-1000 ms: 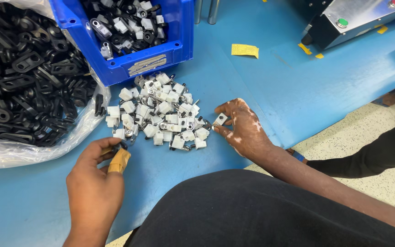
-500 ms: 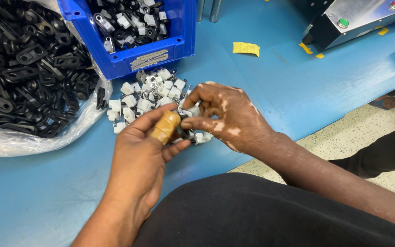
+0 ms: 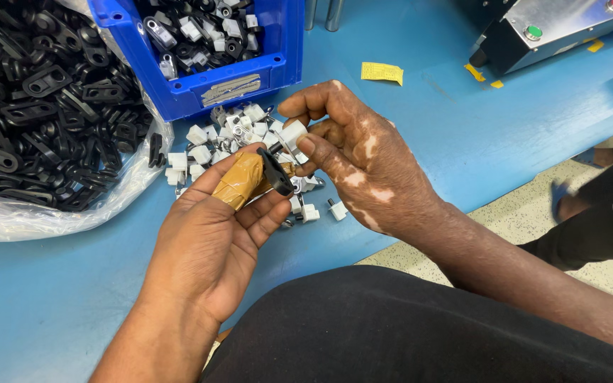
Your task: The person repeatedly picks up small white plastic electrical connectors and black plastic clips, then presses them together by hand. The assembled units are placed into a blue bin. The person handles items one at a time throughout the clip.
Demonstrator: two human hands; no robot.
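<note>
— While the left hand pinches a black plastic piece between its tape-wrapped thumb and fingers, what does the right hand hold?

— Its grip closes on a small white clip at the fingertips, just above the black piece, both raised over the counter.

— So which step is this?

— Seemingly the mating of clip and black piece; they sit close, though whether they touch is hard to tell. The next move probably calls for careful alignment and a firm press.

— And around them?

— A pile of white clips lies beneath, a blue bin behind, a bag of black parts at left.
</note>
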